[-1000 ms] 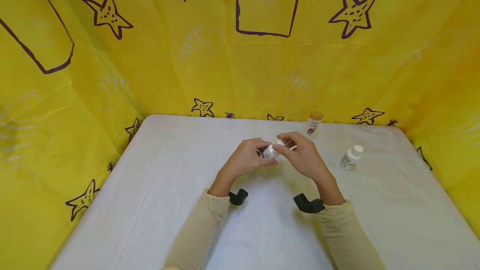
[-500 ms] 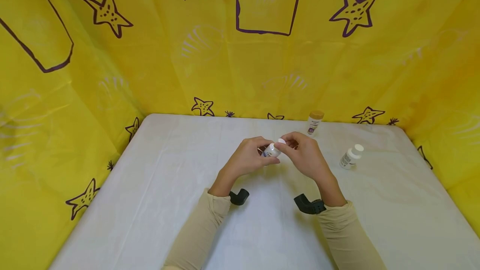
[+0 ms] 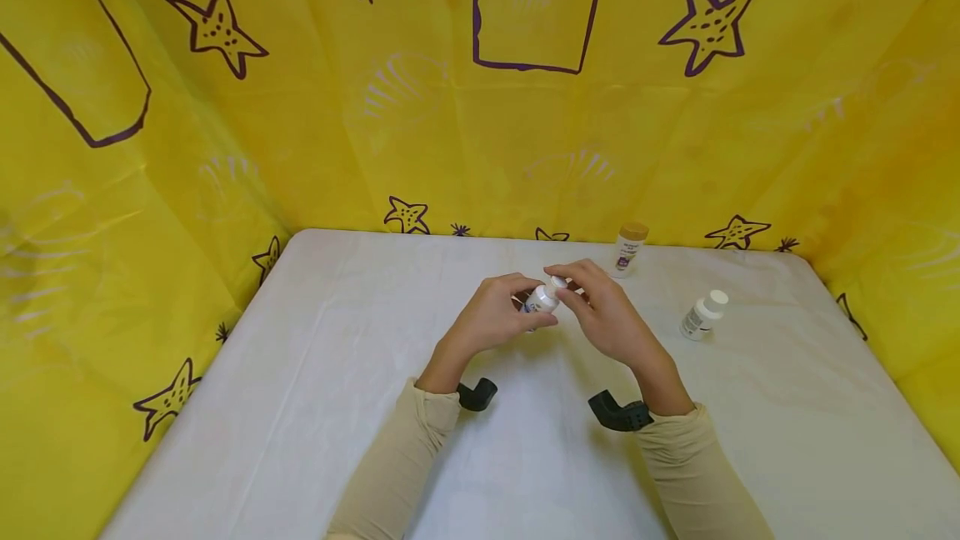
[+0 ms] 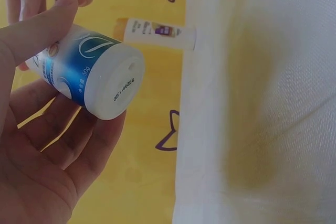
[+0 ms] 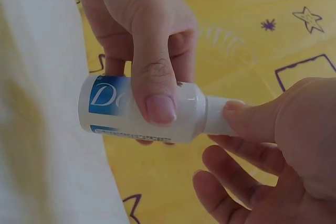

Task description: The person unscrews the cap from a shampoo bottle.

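Note:
My left hand (image 3: 491, 311) grips a small white bottle with a blue label (image 4: 79, 66), thumb on one side and fingers round the other. The bottle is tilted above the table, its base facing the camera in the left wrist view. At its other end, my right hand (image 3: 609, 311) pinches the white cap (image 5: 216, 115) between thumb and index finger. In the right wrist view the cap sits at the bottle's neck, and the right hand's other fingers are loosely bent below it.
A white bottle with a golden-yellow cap (image 3: 628, 250) stands near the table's back edge. Farther right is a white bottle with a white cap (image 3: 703, 317). Yellow cloth with starfish drawings (image 3: 405, 140) hangs behind and beside the white-covered table (image 3: 337, 357).
Half a second ago the right fingers were gathered at the cap's right side; now they reach farther over it and the cap has shifted slightly left. The left hand holds the bottle almost still.

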Demonstrator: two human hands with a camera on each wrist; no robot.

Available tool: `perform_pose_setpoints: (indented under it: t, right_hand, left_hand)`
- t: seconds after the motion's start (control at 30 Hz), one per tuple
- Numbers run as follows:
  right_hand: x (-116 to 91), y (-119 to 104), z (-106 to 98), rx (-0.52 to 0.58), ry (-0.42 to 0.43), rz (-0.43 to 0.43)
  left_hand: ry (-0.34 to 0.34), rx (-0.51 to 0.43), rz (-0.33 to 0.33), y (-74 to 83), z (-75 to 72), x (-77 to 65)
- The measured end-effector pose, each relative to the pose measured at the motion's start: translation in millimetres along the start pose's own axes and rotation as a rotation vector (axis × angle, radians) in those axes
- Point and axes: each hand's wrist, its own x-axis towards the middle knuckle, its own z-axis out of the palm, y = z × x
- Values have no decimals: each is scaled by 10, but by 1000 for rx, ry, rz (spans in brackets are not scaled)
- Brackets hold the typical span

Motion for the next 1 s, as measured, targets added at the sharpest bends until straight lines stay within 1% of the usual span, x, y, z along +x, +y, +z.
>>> perform_pose_setpoints:
  t: [0.13, 0.4, 0.47, 0.53, 0.63, 0.8, 1.0]
  right_hand:
    - [2, -7, -3, 18, 6, 30]
    - [14, -8, 15, 15, 31, 185]
    - [9, -10, 18, 10, 41, 210]
    - [1, -10, 19, 1, 50, 217]
    - [-7, -10, 20, -11, 66, 197]
    - [-16, -14, 19, -25, 83, 123]
    - [-20, -29, -3, -39, 50, 38]
  left_hand:
    - [0, -12, -11, 6, -7, 2]
    - [1, -40, -11, 28, -10, -7]
    - [-2, -43, -10, 33, -6, -10]
    - [-3, -42, -11, 36, -3, -13]
    - [2, -29, -5, 35, -2, -14]
    - [5, -20, 0, 41, -14, -19]
    - [7, -3, -8, 51, -40, -35]
